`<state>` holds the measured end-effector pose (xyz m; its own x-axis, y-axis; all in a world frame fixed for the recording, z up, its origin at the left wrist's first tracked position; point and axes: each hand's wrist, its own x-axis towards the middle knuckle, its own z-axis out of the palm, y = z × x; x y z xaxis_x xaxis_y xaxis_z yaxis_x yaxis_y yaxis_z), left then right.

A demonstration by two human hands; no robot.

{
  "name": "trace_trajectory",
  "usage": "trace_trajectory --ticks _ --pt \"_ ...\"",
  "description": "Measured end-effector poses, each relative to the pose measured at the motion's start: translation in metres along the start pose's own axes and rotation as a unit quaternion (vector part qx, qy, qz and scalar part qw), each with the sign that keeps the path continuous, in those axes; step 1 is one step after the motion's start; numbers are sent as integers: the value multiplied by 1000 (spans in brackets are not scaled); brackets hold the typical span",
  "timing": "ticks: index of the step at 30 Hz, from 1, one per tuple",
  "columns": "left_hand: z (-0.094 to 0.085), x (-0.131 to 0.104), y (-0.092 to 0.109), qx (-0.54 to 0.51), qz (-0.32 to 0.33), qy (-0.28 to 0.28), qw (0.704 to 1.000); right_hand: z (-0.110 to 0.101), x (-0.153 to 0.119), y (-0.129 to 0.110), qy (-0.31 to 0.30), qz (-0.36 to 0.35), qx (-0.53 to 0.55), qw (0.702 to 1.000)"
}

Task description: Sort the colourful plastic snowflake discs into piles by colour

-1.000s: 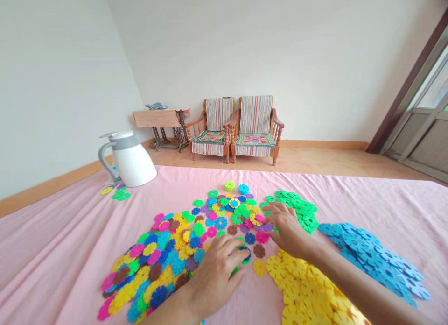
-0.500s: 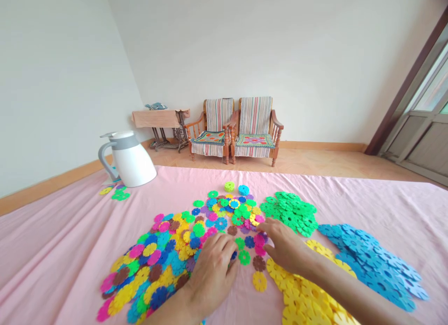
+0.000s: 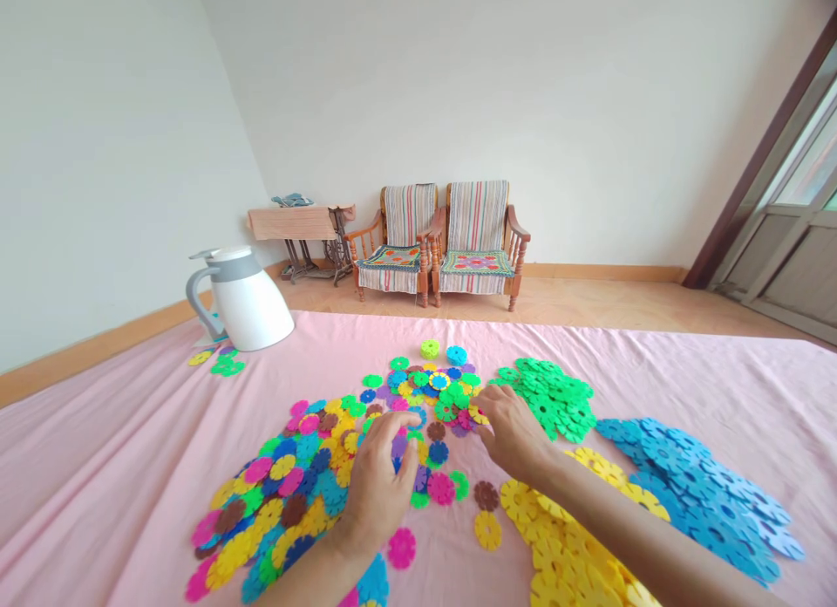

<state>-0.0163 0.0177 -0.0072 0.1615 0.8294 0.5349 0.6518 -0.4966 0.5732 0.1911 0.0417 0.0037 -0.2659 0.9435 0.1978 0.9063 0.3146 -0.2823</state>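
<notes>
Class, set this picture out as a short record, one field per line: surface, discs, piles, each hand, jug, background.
Surface: pink cloth, wrinkled
Mixed discs: many colours, overlapping, spread from centre to left
Single-colour piles: green pile, farthest; blue pile, rightmost; yellow pile, partly behind the right forearm
Left hand: over the mixed discs, thumb and fingers apart
Right hand: beside the mixed discs, near the green pile; grip unclear
Jug: white and grey, upright, far left
Background: two chairs beyond the cloth

Pink cloth (image 3: pixel 346 345) leaves a lane between jug (image 3: pixel 252 306) and mixed discs (image 3: pixel 332 494), but a green pile (image 3: pixel 553 402) borders the right hand (image 3: pixel 513 431).
</notes>
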Motion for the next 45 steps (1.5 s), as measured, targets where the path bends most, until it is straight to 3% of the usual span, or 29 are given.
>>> trace_trajectory --ticks 4,10,16,21,26,30,34,38,43,45 --pt "1 2 -5 -21 -34 16 999 3 0 8 -7 -5 -36 999" --pt "2 3 -7 -34 -36 9 999 3 -6 -3 -16 -60 -68 996" --pt "1 3 -6 -26 -37 13 999 0 -9 -4 5 -21 -63 998" --pt "2 3 -7 -25 -32 17 999 -1 -10 -3 -38 -47 -20 998" --pt "3 3 -8 -37 -41 8 998 1 -8 -11 -17 -69 -7 997" --pt "1 2 -7 -28 -39 1 999 -1 3 -16 1 -46 97 994" --pt "0 1 -2 -31 -17 -25 999 -18 7 -8 11 -6 245 969" --pt "1 -3 4 -41 10 -64 997 -45 -16 10 -48 -5 291 956" --pt "1 -5 10 -42 49 -111 992 -66 -63 26 -161 8 255 953" --pt "0 -4 12 -41 59 -126 989 -65 -78 32 -146 18 232 962"
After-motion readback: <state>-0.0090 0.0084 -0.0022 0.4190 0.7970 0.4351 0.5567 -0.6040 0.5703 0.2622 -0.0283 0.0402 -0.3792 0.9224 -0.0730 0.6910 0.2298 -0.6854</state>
